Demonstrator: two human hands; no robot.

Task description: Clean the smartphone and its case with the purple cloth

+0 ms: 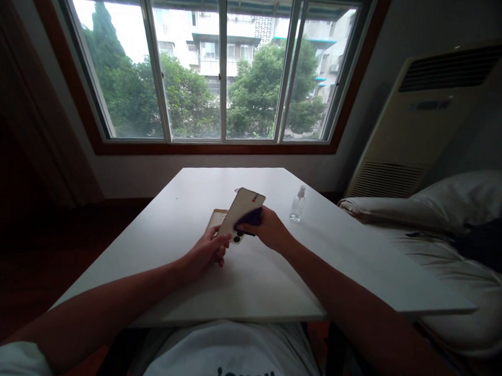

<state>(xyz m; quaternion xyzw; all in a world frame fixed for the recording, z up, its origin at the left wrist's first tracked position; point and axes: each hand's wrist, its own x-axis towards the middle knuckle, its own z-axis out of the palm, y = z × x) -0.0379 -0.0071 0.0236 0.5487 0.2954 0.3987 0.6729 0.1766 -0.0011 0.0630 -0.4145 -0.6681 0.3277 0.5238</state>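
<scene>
A pale smartphone (238,205) is held tilted above the table, its back with the dark camera lenses facing me. My left hand (206,249) grips the phone's lower left corner between thumb and fingers. In my right hand (273,229) is a dark purple cloth (250,218), pressed against the phone's back near the lenses. Behind the phone, partly hidden, lies a flat phone case (217,217) with a tan edge. Right of my right hand, a small clear spray bottle (297,204) stands upright on the table.
The white table (157,228) has angled far corners and reaches toward a window (222,87). At the right are a bed or couch with pale covers (424,212), a dark cloth (488,240) and a standing air conditioner (424,118). A curtain (38,101) hangs at the left.
</scene>
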